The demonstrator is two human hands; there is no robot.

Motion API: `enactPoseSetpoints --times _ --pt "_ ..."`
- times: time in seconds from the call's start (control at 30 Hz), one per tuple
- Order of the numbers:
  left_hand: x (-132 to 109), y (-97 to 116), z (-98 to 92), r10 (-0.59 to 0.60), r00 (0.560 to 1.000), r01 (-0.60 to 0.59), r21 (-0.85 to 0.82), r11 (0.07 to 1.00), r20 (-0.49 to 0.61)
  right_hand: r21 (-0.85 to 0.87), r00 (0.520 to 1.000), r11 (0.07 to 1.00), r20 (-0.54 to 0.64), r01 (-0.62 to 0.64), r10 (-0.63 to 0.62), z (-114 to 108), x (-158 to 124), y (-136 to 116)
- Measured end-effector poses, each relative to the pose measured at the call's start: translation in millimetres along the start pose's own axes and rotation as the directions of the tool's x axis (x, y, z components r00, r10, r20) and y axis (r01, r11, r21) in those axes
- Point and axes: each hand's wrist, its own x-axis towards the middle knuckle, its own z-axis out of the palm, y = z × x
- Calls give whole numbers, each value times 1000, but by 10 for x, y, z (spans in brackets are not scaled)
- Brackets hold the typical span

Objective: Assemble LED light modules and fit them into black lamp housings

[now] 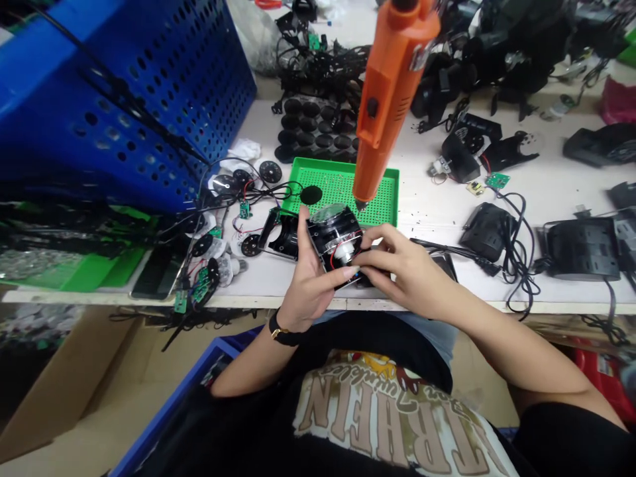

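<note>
Just above the table's front edge I hold a small black plastic housing [334, 240] with a clear dome on top and red and white wires inside. My left hand [311, 278] cups it from below and the left, fingers wrapped round it. From the right, my right hand [397, 268] pinches its lower right side, fingers closed on it. An orange electric screwdriver [390, 99] hangs over the table, its tip just above the housing. Neither hand touches the screwdriver.
A green tray [385, 192] lies behind the housing. To the left are a blue perforated crate [124, 99], black discs, small green circuit boards [201, 285] and wires. Black housings, cables and parts [581, 248] cover the right and back of the white table.
</note>
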Motion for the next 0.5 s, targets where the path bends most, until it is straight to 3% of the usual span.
enactPoseSetpoints --times 0.07,0.13,0.2,0.3,0.37,0.5 --pt "1 25 30 15 999 -15 1 1000 -51 161 987 985 -139 -54 77 7 -155 56" --pt "41 31 69 47 994 -47 2 999 -100 198 965 977 -232 -74 120 26 -310 131" --pt "110 10 124 85 989 -86 -3 996 -120 100 937 994 -340 -46 77 52 -421 206" --pt "212 -71 256 132 988 -132 13 991 -85 -185 848 983 -523 -14 -86 82 -468 284" --pt "245 -147 363 148 988 -146 43 988 -46 -354 811 934 -558 -40 -176 85 -435 306" --pt "238 -291 526 204 979 -203 144 969 8 -525 865 843 -471 -115 -175 68 -339 277"
